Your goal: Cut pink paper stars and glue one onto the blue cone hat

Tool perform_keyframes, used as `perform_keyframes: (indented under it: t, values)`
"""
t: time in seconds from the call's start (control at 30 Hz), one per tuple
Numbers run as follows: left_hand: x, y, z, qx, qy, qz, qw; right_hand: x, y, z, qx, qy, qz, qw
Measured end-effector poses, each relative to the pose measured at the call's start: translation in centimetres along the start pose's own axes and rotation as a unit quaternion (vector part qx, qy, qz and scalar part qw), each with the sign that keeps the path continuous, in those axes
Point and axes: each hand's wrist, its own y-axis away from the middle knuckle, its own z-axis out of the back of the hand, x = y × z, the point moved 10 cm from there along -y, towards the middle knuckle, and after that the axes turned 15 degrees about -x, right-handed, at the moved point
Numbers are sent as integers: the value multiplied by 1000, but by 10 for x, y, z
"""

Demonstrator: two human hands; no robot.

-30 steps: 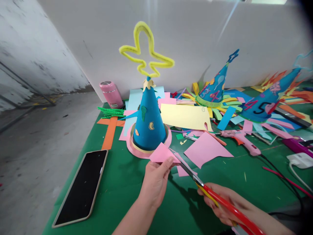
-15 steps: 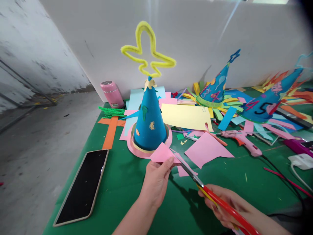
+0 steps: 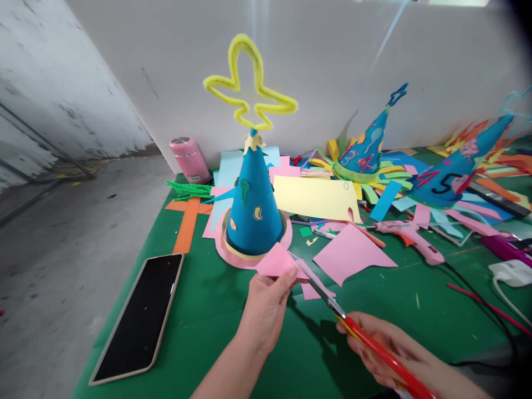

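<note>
My left hand (image 3: 268, 302) pinches a small piece of pink paper (image 3: 275, 260) between thumb and fingers. In my right hand (image 3: 382, 341) is a pair of scissors (image 3: 369, 341) with red and yellow handles, its blades reaching into the right side of that paper. Just behind the paper stands a blue cone party hat (image 3: 255, 205) with a pink brim, small stickers and a large yellow pipe-cleaner shape (image 3: 249, 83) on its tip. A bigger cut sheet of pink paper (image 3: 351, 255) lies to the right of the blades.
A phone (image 3: 139, 318) lies at the left table edge, near orange strips (image 3: 188, 224) and a pink bottle (image 3: 191, 160). A pink glue gun (image 3: 411, 235) with its cord is at right. Two more party hats (image 3: 366, 149) stand behind among paper scraps.
The scissor blades have closed slightly, with the handles nearer each other. The paper and my left hand have hardly moved.
</note>
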Motion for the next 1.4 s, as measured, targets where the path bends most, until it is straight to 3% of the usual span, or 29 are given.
perform_keyframes:
  t: [0.23, 0.47, 0.77, 0.9, 1.4]
  values:
    - [2, -1, 0, 7, -2, 4, 1000, 3, -1, -2, -11, -2, 11, 1000]
    - [2, 1, -1, 16, -11, 1, 1000, 12, 5, -11, 27, -17, 18, 999]
    - [0, 5, -6, 17, -17, -1, 1000, -7, -1, -3, 27, -2, -5, 1000]
    - [3, 4, -6, 31, -22, 5, 999, -4, 1, -6, 32, 4, 10, 999]
    - [4, 5, -7, 41, -26, 6, 999, -3, 6, -4, -9, 15, -17, 1000]
